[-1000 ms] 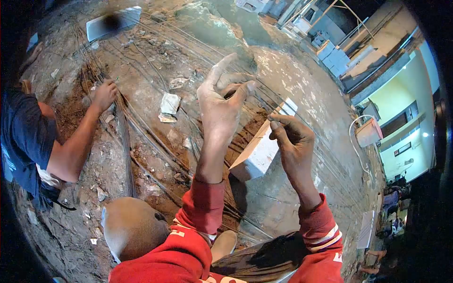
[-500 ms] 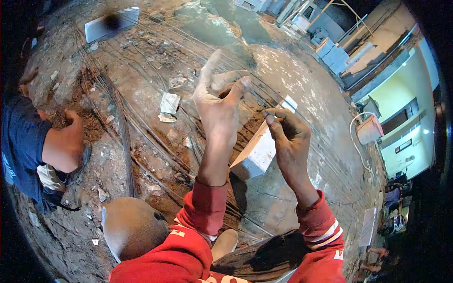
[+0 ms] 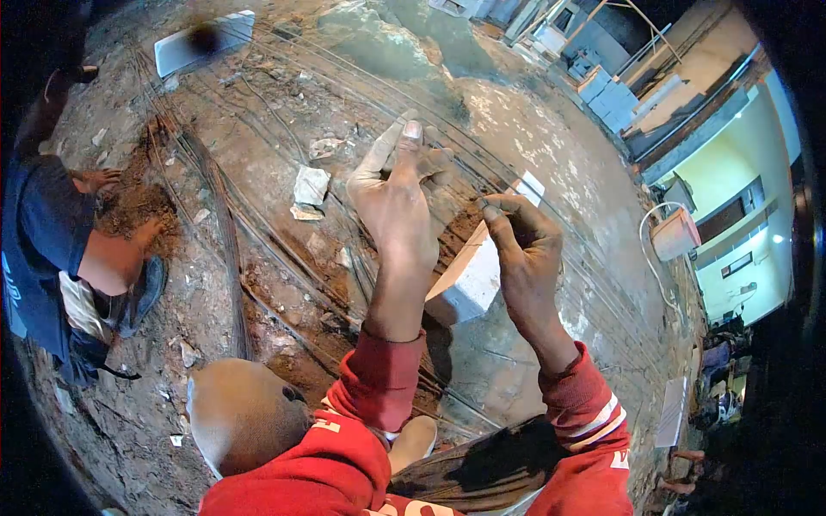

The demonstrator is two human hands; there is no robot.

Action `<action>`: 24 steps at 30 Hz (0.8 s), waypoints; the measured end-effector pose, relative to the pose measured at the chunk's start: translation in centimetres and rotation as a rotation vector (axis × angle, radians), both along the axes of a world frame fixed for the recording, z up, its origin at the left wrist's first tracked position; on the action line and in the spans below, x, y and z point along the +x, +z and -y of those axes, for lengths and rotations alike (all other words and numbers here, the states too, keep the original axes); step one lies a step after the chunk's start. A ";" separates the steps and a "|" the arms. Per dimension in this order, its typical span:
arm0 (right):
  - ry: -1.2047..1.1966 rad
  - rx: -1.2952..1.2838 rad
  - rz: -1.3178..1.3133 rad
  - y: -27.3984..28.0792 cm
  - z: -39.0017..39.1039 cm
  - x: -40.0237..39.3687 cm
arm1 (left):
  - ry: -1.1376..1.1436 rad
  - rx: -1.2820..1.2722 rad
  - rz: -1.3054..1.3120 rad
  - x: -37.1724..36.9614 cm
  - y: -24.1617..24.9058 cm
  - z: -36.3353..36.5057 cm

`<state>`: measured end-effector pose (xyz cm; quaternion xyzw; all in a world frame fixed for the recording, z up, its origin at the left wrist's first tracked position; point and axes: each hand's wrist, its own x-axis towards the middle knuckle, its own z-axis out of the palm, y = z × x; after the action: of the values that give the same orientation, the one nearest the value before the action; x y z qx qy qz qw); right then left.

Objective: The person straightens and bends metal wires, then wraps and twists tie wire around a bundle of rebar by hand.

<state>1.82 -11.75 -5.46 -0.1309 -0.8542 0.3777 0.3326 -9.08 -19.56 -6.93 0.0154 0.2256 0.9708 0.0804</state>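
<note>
My left hand (image 3: 397,193) is raised over the long thin rods, its thumb against the index finger and the other fingers curled. Whatever it holds, if anything, is hidden. To its right, my right hand (image 3: 527,249) pinches thumb and index finger together. A small dark tip shows at that pinch, too small to name. Just below and between the hands lies a white block (image 3: 475,288) with a brownish long side. Several thin dark rods (image 3: 353,73) run diagonally across the ground behind my hands.
At left, a person in a dark shirt (image 3: 47,232) crouches with hands in loose soil (image 3: 138,206). A dark bundle of rods (image 3: 219,232) crosses the rubble. A crumpled white piece (image 3: 310,185), a white slab (image 3: 205,43) and a pinkish bucket (image 3: 675,234) stand or lie around.
My left index finger, stretched out before, has come down against the thumb, and the hand has turned. My right hand keeps its pinch almost in place. The person's hands at left have shifted in the soil.
</note>
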 end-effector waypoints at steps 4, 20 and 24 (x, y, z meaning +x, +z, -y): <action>-0.001 -0.008 0.014 0.1 0.1 0.0 | -0.123 0.067 0.052 -0.5 -0.7 0.1; -0.032 -0.310 0.078 0.7 -0.7 0.4 | -0.251 -0.301 -0.371 -0.6 -0.6 0.4; -0.093 -0.387 0.044 0.5 -0.3 -0.2 | -0.250 -0.363 -0.431 -1.2 -1.4 0.1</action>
<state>1.62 -11.50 -5.01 -0.2400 -0.7656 0.5162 0.2997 -10.30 -19.65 -8.38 0.2338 0.4035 0.8716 0.1510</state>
